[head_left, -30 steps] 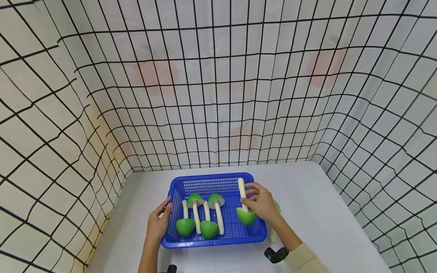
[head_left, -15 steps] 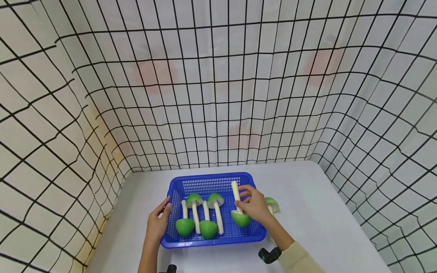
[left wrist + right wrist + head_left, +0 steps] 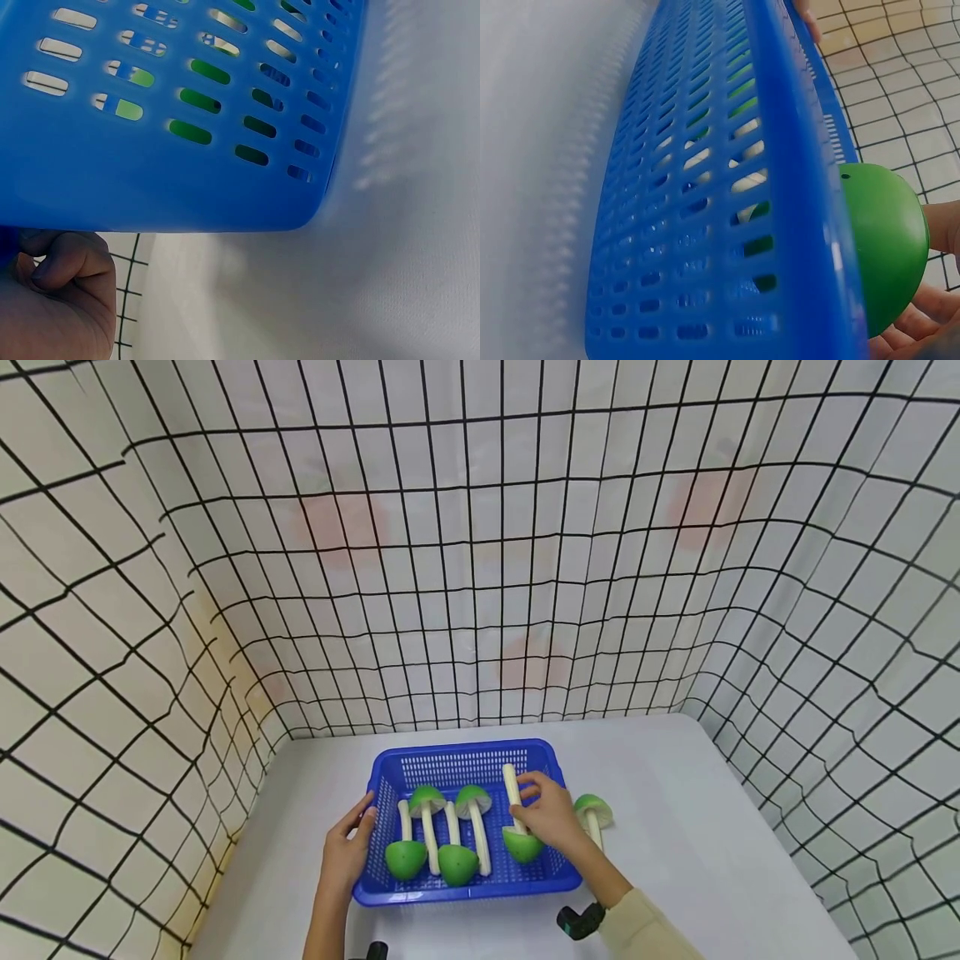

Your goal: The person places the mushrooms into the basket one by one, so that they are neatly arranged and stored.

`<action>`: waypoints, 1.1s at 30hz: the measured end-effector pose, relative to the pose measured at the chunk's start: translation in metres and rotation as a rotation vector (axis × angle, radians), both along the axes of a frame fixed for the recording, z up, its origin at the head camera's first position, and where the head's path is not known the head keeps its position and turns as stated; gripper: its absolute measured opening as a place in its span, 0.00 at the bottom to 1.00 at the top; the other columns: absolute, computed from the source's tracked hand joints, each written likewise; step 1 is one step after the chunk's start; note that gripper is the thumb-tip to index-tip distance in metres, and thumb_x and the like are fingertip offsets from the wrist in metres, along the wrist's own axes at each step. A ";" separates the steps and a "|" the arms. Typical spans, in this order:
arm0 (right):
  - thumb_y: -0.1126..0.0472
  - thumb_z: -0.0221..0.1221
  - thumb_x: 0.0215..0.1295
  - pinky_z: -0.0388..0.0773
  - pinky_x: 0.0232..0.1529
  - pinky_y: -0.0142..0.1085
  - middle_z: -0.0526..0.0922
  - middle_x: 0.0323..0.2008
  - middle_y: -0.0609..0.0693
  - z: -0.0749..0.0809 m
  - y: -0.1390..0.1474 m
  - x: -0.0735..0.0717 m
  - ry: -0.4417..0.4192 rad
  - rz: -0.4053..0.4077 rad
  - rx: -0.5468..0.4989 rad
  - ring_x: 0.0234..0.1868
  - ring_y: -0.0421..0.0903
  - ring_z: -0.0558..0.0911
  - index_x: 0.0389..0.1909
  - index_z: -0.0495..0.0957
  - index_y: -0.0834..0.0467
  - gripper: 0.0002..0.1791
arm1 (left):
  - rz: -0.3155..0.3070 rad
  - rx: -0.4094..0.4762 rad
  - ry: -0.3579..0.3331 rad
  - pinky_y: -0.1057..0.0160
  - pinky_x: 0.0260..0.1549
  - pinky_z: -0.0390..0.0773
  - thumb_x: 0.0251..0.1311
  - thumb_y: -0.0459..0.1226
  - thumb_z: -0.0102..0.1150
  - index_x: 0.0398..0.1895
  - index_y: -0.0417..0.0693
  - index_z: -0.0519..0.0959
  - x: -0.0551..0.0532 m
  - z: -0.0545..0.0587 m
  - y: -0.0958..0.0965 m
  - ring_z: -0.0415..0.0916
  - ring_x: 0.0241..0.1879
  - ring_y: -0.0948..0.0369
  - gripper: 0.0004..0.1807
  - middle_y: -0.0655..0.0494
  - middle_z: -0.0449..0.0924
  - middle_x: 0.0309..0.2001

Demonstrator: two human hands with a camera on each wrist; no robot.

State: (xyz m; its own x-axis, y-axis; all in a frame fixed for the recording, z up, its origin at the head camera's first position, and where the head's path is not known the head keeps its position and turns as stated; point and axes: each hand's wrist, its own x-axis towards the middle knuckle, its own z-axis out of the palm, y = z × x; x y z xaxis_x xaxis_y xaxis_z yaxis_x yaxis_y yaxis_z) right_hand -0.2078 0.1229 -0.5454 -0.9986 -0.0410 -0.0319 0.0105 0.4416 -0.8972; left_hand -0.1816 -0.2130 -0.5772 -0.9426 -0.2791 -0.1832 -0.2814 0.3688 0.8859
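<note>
My right hand [image 3: 549, 814] pinches the pale stem of a green-capped toy mushroom [image 3: 522, 846] over the right part of a blue plastic basket [image 3: 465, 893]. Its cap points down toward me, and in the right wrist view the green cap [image 3: 889, 247] shows past the basket rim. On the basket's left side, my left hand [image 3: 347, 847] grips the rim; in the left wrist view its curled fingers [image 3: 79, 262] are at the rim. Several like mushrooms lie in a row in the basket's left half, caps alternating near and far, among them one with a near green cap [image 3: 406, 860].
One more mushroom [image 3: 592, 812] lies on the white table [image 3: 697, 877] to the right of the basket, partly hidden by my right forearm. Black netting [image 3: 480, 602] walls in the back and both sides.
My right hand has carried the mushroom left and slightly down inside the basket, uncovering more of the mushroom on the table. My left hand has stayed at the rim.
</note>
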 end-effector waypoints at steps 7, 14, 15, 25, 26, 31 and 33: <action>0.64 0.66 0.57 0.80 0.23 0.35 0.82 0.41 0.56 -0.003 -0.006 -0.003 -0.021 0.016 0.011 0.27 0.43 0.82 0.56 0.73 0.57 0.25 | -0.007 -0.004 0.006 0.35 0.60 0.63 0.63 0.66 0.44 0.68 0.74 0.67 -0.002 -0.001 -0.001 0.59 0.69 0.40 0.30 0.46 0.65 0.69; 0.64 0.64 0.57 0.79 0.23 0.34 0.82 0.42 0.57 -0.010 -0.009 -0.005 -0.050 0.029 0.040 0.26 0.43 0.82 0.55 0.73 0.58 0.24 | -0.003 -0.003 -0.003 0.36 0.59 0.66 0.63 0.66 0.44 0.68 0.75 0.66 -0.002 -0.001 -0.002 0.60 0.68 0.40 0.30 0.46 0.64 0.69; 0.64 0.64 0.57 0.79 0.23 0.34 0.81 0.42 0.57 -0.011 -0.010 -0.005 -0.053 0.035 0.039 0.26 0.43 0.82 0.55 0.73 0.59 0.23 | -0.004 -0.004 -0.004 0.36 0.58 0.66 0.63 0.66 0.44 0.68 0.76 0.66 -0.002 0.000 -0.002 0.61 0.68 0.40 0.30 0.46 0.64 0.70; 0.64 0.65 0.56 0.80 0.25 0.34 0.82 0.42 0.58 -0.025 -0.014 -0.004 -0.088 0.063 0.074 0.32 0.45 0.82 0.56 0.72 0.63 0.26 | -0.002 0.000 0.008 0.36 0.59 0.65 0.65 0.64 0.45 0.68 0.76 0.67 -0.001 0.000 -0.002 0.61 0.68 0.40 0.28 0.47 0.65 0.69; 0.64 0.64 0.56 0.80 0.25 0.34 0.82 0.42 0.58 -0.027 -0.015 -0.004 -0.097 0.066 0.074 0.32 0.45 0.82 0.56 0.72 0.64 0.26 | -0.002 0.000 0.011 0.36 0.59 0.65 0.65 0.64 0.45 0.68 0.75 0.67 -0.001 -0.001 -0.002 0.61 0.68 0.40 0.28 0.46 0.66 0.68; 0.65 0.63 0.57 0.79 0.25 0.34 0.80 0.43 0.59 -0.030 -0.016 -0.003 -0.151 0.065 0.056 0.29 0.44 0.82 0.56 0.72 0.65 0.25 | 0.002 0.000 0.010 0.36 0.58 0.66 0.65 0.64 0.45 0.67 0.76 0.67 0.000 -0.002 -0.001 0.61 0.68 0.40 0.28 0.46 0.66 0.69; 0.66 0.62 0.58 0.79 0.25 0.34 0.79 0.43 0.60 -0.029 -0.017 -0.004 -0.160 0.071 0.042 0.28 0.44 0.81 0.56 0.71 0.65 0.24 | 0.005 0.003 0.002 0.36 0.59 0.66 0.63 0.66 0.44 0.67 0.77 0.67 -0.001 -0.002 -0.001 0.59 0.69 0.40 0.29 0.47 0.64 0.70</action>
State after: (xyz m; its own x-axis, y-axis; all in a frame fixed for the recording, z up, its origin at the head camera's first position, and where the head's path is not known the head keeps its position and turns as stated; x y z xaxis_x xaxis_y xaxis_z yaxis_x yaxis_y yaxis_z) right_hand -0.2114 0.1060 -0.5745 -0.9754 -0.1064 -0.1933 0.1191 0.4836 -0.8671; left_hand -0.1825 -0.2141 -0.5795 -0.9416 -0.2833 -0.1818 -0.2811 0.3647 0.8877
